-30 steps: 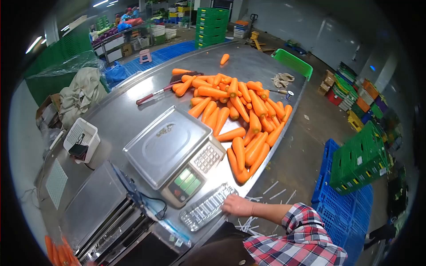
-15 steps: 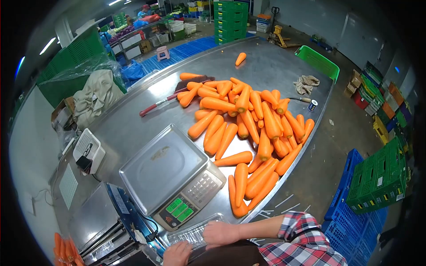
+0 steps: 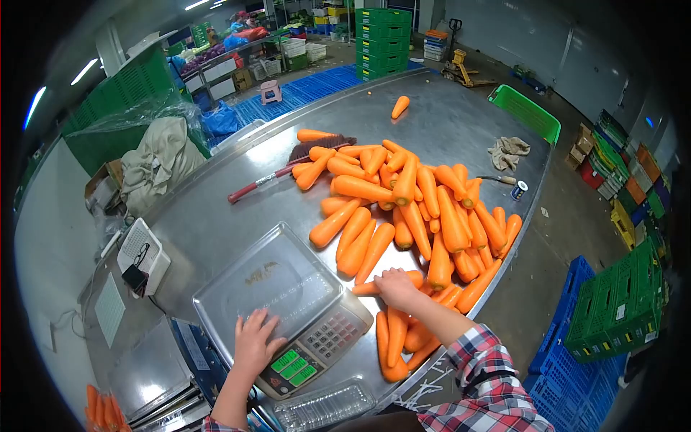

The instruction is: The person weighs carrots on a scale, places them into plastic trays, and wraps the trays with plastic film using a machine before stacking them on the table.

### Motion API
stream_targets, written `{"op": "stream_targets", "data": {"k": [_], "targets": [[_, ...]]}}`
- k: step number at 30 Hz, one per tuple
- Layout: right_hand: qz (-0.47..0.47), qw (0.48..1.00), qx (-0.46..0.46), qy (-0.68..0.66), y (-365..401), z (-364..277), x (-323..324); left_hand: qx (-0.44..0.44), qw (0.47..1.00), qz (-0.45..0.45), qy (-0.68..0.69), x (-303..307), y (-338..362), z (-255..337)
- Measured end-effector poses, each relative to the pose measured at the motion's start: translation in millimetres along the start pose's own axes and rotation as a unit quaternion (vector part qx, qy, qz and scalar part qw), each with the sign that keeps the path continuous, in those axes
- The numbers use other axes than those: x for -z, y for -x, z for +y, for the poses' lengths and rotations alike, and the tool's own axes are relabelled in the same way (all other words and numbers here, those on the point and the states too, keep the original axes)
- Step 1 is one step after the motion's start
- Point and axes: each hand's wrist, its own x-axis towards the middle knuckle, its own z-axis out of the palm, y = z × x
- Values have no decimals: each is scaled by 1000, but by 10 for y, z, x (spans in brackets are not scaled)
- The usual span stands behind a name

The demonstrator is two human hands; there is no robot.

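My right hand [image 3: 400, 289] is closed over a carrot [image 3: 366, 289] that lies beside the scale, at the near edge of a big carrot pile [image 3: 403, 183]. My left hand [image 3: 257, 340] is spread open over the near edge of the scale's metal platform [image 3: 237, 281]. Under and beside its fingertips a faint dotted, see-through shape, apparently a clear plastic tray [image 3: 291, 297], rests on the platform. Another clear plastic tray [image 3: 324, 407] lies in front of the scale's lit green display [image 3: 294, 366]. More carrots [image 3: 398, 335] lie below my right forearm.
A red-handled brush [image 3: 252, 189] lies left of the pile. To the right are a knife [image 3: 498, 178], a small can [image 3: 519, 190] and a cloth [image 3: 509, 153]. A white basket [image 3: 144, 252] holds glasses and a dark object. Green crates [image 3: 615, 309] stand beyond the table's right edge.
Both hands have left the clear trays at the front edge. The left went up to the scale platform, where a see-through shape now shows; the right reached out and took hold of a carrot.
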Motion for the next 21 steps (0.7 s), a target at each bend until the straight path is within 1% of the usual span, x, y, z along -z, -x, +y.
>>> {"op": "stream_targets", "data": {"k": [1, 2, 3, 5, 6, 7, 8, 9, 10, 11, 13, 14, 15, 16, 17, 18, 19, 21], "targets": [[15, 1000, -3, -15, 6, 20, 96, 16, 1000, 6, 16, 62, -1, 9], [5, 998, -49, -39, 6, -37, 422, 18, 999, 19, 39, 87, 11, -18], [85, 993, -62, -62, 19, -10, 554, 22, 997, 30, 63, 100, 49, -47], [211, 953, -80, -201, 79, -203, 974, 25, 992, 36, 122, 114, 73, -3], [176, 910, -84, -366, 112, -367, 1160, 23, 987, 32, 155, 116, 8, 116], [138, 839, -86, -519, 83, -518, 1260, 21, 982, 29, 188, 122, -69, 233], [126, 788, -38, -602, 30, -597, 1007, 39, 970, 19, 237, 134, -149, 353], [133, 713, -21, -688, 9, -846, 1079, 57, 957, 8, 286, 145, -229, 474], [97, 636, -19, -765, -19, -1027, 977, 76, 940, -3, 333, 144, -273, 529], [64, 666, -7, -743, -25, -1135, 1024, 98, 919, 10, 383, 62, -247, 496], [55, 643, 17, -763, -108, -1225, 989, 142, 866, 34, 478, -156, -138, 349], [136, 769, 59, -622, -179, -1094, 883, 147, 882, 47, 445, -134, -116, 271], [210, 861, 100, -452, -316, -812, 685, 151, 897, 60, 411, -84, -86, 169], [274, 915, 138, -261, -420, -533, 541, 155, 910, 74, 377, -32, -54, 71], [287, 925, 4, -248, -453, -277, 508, 158, 920, 74, 351, 0, -15, -17], [247, 910, -78, -323, -546, 16, 582, 159, 929, 77, 326, 22, 16, -98], [247, 882, -139, -377, -635, 360, 567, 159, 937, 80, 301, 38, 33, -172], [250, 882, -263, -301, -671, 660, 867, 131, 959, 59, 242, 26, 76, -265]]}}
